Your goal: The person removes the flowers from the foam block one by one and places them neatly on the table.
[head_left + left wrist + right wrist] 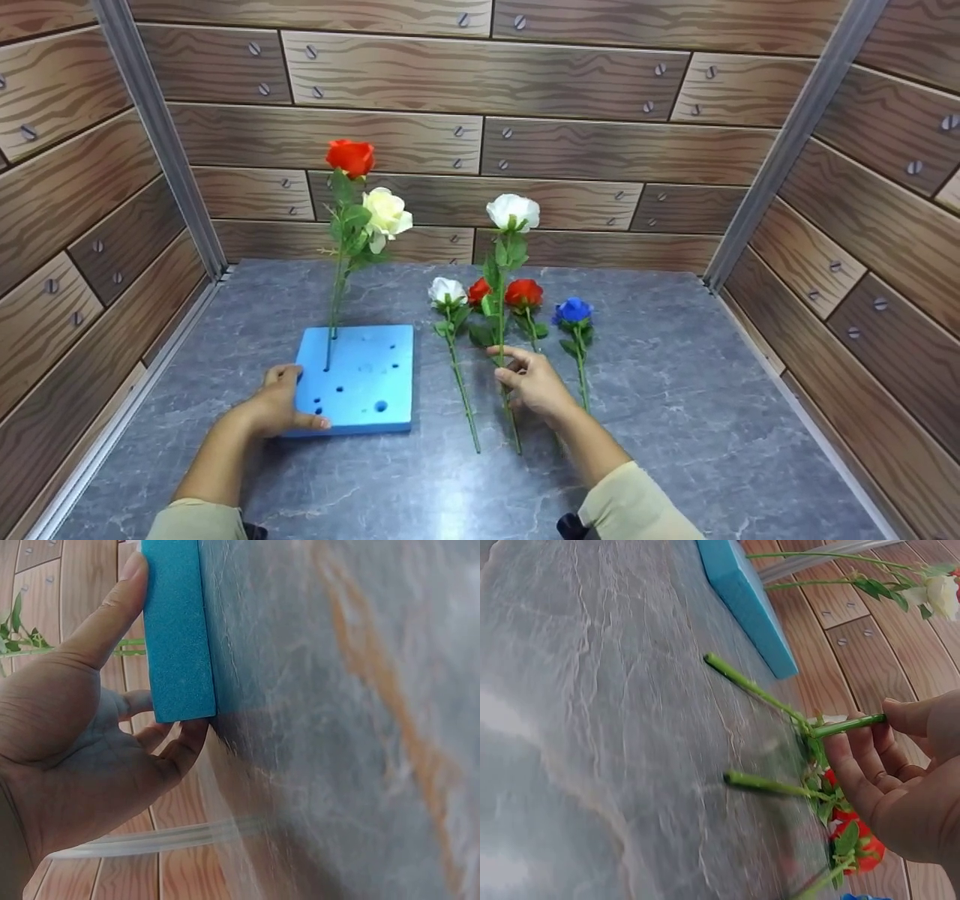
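Observation:
My left hand (271, 405) grips the left near corner of a blue foam block (367, 382) with holes in its top, thumb along the front and fingers at the side. A red rose (350, 157) and a cream rose (387, 214) stand upright in the block. My right hand (536, 384) pinches the green stem (847, 726) of a white rose (513, 212) between thumb and fingers, bloom up, right of the block. Behind and beside that hand lie another white rose (448, 291), a red rose (524, 292), a second, partly hidden red rose (479, 290) and a blue rose (574, 310).
The grey marbled tabletop (675, 450) carries everything. Wood-patterned panels (480, 75) close off the back and both sides, with metal posts (787, 142) at the back corners. Lying stems point toward me, between the block and the right arm.

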Demonstrator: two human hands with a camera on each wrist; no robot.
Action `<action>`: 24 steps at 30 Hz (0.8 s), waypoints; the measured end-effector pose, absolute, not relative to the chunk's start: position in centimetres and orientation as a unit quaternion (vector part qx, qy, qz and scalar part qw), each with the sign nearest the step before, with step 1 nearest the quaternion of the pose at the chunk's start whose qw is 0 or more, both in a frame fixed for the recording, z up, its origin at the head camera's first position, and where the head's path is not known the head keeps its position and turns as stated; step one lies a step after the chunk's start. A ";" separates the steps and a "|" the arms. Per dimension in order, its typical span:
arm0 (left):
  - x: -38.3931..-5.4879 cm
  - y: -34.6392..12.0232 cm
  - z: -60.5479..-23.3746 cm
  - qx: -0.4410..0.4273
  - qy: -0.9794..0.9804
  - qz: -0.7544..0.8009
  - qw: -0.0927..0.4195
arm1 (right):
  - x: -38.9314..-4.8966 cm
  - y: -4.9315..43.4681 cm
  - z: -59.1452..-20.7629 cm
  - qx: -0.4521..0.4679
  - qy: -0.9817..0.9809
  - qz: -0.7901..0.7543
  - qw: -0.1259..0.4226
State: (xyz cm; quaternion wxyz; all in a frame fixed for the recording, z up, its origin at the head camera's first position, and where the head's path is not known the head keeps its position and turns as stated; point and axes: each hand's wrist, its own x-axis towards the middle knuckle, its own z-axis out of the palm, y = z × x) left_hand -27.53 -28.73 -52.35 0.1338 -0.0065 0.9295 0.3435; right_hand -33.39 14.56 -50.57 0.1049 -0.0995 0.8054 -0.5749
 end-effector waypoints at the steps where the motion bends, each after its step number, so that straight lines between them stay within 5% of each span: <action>1: -27.5 -28.7 -52.3 -0.007 0.930 0.343 0.133 | -33.3 14.8 -50.5 -0.099 0.806 -0.573 0.107; 24: -27.2 -28.5 -51.9 -0.012 0.925 0.354 0.140 | -31.5 22.2 -50.4 -0.074 0.811 -0.563 0.145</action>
